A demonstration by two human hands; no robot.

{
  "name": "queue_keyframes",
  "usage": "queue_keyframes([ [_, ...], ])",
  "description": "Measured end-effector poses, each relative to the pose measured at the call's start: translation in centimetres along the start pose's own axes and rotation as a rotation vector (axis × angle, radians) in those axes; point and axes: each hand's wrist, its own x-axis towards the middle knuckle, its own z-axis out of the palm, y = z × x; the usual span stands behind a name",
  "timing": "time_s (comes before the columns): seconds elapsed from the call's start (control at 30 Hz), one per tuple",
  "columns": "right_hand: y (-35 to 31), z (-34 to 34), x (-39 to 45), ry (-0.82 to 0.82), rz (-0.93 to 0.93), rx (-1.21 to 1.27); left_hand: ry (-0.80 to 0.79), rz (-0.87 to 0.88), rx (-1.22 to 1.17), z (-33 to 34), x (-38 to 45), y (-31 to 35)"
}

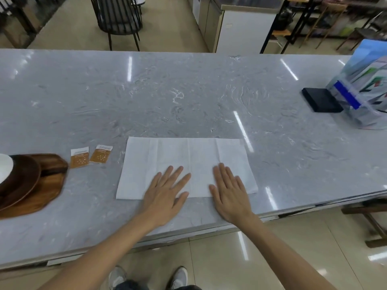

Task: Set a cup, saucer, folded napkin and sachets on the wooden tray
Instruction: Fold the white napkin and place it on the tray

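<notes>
Not much to read here. Two sachets lie on the bench, left sachet (79,157) and right sachet (101,154), each with a white band up top carrying a line or two of small grey print, but the lettering is too small and soft to make out. Below it, on the orange part, only a scatter of white dots. Over at the far right, the clear holder (361,95) of leaflets shows colour blocks and a blue stripe, with no legible words. The black box (321,99) beside it bears no visible label.
</notes>
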Motion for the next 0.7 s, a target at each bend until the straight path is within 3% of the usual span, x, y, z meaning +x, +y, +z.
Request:
queue_keyframes([
  [0.2,4.4,-0.3,-2.5,0.056,0.220,-0.016,0.070,-0.220,0.008,-0.5,-3.9,-4.5],
  [0.7,6.4,-1.7,-0.5,-0.026,0.123,-0.088,0.027,-0.325,0.073,-1.6,-5.3,-4.3],
])
